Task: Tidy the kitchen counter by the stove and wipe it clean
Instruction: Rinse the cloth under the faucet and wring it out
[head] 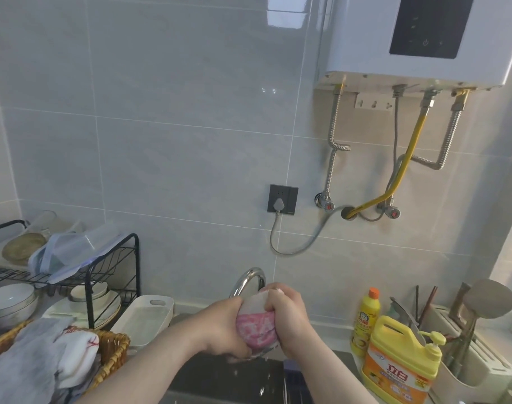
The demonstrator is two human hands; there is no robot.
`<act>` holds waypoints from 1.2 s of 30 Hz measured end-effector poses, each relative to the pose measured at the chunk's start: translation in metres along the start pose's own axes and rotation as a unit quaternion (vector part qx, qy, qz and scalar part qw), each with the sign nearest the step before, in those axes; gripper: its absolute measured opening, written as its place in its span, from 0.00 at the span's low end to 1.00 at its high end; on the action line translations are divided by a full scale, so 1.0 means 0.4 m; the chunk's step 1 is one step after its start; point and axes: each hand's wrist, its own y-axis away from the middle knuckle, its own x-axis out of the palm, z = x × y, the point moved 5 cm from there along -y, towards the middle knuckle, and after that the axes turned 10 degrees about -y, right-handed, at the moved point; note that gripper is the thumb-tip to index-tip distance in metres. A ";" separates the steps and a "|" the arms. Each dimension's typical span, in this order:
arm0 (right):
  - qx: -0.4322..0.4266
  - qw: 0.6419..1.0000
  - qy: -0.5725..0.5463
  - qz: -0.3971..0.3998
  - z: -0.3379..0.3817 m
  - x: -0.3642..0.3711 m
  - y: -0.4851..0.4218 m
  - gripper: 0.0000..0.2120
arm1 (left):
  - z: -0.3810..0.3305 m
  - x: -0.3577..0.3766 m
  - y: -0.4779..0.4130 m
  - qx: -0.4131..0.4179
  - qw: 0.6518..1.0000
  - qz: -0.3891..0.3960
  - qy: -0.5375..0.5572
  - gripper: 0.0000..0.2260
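Note:
A pink and white cleaning cloth (256, 325) is bunched up over the dark sink (228, 377), just in front of the chrome tap (247, 282). My left hand (219, 330) grips its left side and my right hand (288, 319) grips its right side and top, both with fingers curled tightly round it. Water drips from the cloth into the sink.
A black dish rack (112, 275) with bowls and plates stands at left, with a white tray (145, 319) and a wicker basket (113, 348) of cloths nearby. Right of the sink stand a yellow detergent jug (400, 363), a yellow bottle (365, 319) and a utensil holder (476, 354).

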 end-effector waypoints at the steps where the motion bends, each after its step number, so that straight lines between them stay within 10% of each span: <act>1: -0.016 1.000 0.006 0.003 0.001 0.005 -0.003 0.14 | 0.007 0.010 -0.007 -0.003 0.998 0.021 0.055 0.23; 7: -0.035 0.998 0.025 0.038 -0.020 0.030 -0.030 0.16 | 0.048 0.070 -0.011 0.006 0.925 0.199 0.324 0.23; 12: -0.014 0.994 0.021 0.110 -0.054 0.079 -0.042 0.14 | 0.093 0.114 -0.013 0.094 0.785 0.354 0.500 0.28; 19: 0.002 0.984 0.077 0.161 -0.078 0.123 -0.086 0.12 | 0.131 0.153 -0.044 0.115 0.718 0.376 0.574 0.30; 23: 0.056 0.977 0.111 0.174 -0.095 0.097 -0.107 0.16 | 0.173 0.142 -0.063 0.016 0.752 0.305 0.584 0.25; 27: 0.149 0.981 0.047 0.113 -0.133 0.023 -0.093 0.21 | 0.214 0.104 -0.072 -0.013 0.864 0.164 0.476 0.20; 31: 0.301 0.948 0.019 0.101 -0.217 0.002 -0.027 0.28 | 0.243 0.102 -0.065 0.017 0.956 0.005 0.293 0.15; 36: 0.324 0.935 -0.128 0.068 -0.253 0.097 0.004 0.32 | 0.259 0.121 -0.047 0.029 0.990 -0.132 -0.047 0.09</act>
